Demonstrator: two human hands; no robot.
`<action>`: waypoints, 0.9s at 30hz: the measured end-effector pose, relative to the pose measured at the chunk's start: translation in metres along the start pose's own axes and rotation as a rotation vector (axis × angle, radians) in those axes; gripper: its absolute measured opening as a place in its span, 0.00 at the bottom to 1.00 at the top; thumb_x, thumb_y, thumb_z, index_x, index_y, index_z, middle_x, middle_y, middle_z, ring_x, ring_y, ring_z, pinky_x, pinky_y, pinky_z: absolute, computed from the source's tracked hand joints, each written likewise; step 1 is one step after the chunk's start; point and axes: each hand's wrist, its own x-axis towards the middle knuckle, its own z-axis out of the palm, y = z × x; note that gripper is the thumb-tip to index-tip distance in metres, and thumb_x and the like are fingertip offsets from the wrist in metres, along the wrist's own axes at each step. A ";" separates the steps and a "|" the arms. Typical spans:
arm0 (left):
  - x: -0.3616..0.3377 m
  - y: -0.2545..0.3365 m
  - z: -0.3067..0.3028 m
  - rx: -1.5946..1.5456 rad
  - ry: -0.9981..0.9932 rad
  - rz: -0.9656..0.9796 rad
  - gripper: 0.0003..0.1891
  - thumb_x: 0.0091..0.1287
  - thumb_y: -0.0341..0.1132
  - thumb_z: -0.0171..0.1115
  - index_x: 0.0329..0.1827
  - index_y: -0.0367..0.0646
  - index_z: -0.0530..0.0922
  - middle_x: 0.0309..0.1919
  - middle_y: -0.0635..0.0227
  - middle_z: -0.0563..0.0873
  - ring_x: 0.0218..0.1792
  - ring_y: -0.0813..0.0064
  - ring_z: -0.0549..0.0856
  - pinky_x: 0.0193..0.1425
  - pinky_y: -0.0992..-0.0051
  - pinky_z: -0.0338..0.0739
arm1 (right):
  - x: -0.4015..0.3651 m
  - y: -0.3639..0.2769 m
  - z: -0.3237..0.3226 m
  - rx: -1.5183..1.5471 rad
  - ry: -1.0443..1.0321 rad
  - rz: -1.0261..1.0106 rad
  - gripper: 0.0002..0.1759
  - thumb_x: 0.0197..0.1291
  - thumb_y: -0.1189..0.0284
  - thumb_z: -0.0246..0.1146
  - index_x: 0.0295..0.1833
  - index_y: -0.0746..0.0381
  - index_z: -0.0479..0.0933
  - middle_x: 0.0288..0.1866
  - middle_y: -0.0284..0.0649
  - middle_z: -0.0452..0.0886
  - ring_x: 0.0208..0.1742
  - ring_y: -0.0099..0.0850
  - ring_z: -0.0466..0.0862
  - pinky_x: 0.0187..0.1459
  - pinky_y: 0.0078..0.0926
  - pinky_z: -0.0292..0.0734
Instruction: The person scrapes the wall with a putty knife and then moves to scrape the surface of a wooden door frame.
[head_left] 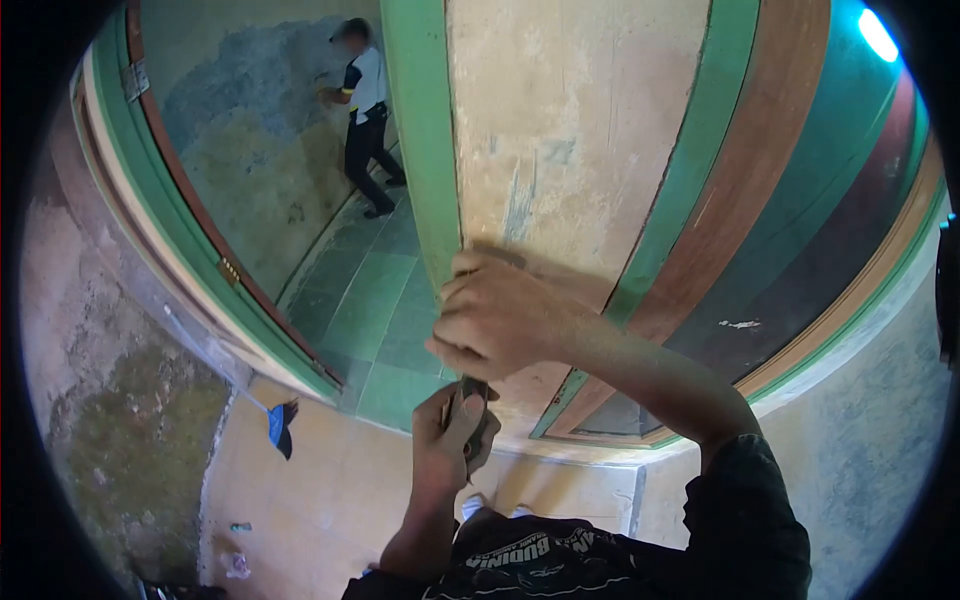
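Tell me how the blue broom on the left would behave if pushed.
The broom would probably feel light for its length, since its handle is thin. That handle looks straight, so it would likely stay stiff, while the dark, ragged-edged bristles would probably bend.

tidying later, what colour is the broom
The broom is blue with dark bristles, head view.

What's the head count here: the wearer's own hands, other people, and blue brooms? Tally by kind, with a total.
Wearer's hands: 2 (left hand, right hand)
Other person: 1
Blue broom: 1
Total: 4
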 end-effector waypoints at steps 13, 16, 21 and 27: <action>0.028 0.014 -0.016 -0.297 -0.332 0.110 0.17 0.68 0.37 0.59 0.50 0.31 0.69 0.27 0.64 0.76 0.12 0.85 0.67 0.24 0.81 0.68 | 0.037 0.000 -0.025 -0.159 -0.073 0.151 0.13 0.48 0.73 0.62 0.13 0.59 0.71 0.11 0.35 0.69 0.16 0.30 0.65 0.34 0.26 0.63; 0.031 0.012 -0.020 -0.299 -0.331 0.135 0.16 0.68 0.36 0.58 0.51 0.32 0.68 0.27 0.63 0.76 0.11 0.84 0.68 0.25 0.80 0.72 | 0.039 0.000 -0.025 -0.090 -0.013 0.171 0.11 0.45 0.74 0.62 0.15 0.59 0.72 0.11 0.35 0.69 0.17 0.29 0.66 0.33 0.25 0.63; 0.027 0.026 -0.020 -0.274 -0.325 0.067 0.14 0.69 0.36 0.57 0.48 0.33 0.68 0.28 0.62 0.76 0.12 0.85 0.68 0.21 0.75 0.76 | 0.039 0.001 -0.026 -0.065 0.051 0.085 0.10 0.39 0.73 0.64 0.15 0.58 0.69 0.12 0.34 0.68 0.18 0.28 0.67 0.32 0.26 0.64; 0.028 0.021 -0.029 -0.398 -0.324 0.006 0.13 0.70 0.36 0.56 0.46 0.34 0.69 0.26 0.63 0.75 0.08 0.87 0.64 0.15 0.79 0.68 | 0.036 -0.001 -0.016 -0.106 0.023 0.130 0.14 0.44 0.67 0.62 0.14 0.60 0.71 0.11 0.35 0.67 0.18 0.31 0.68 0.33 0.29 0.67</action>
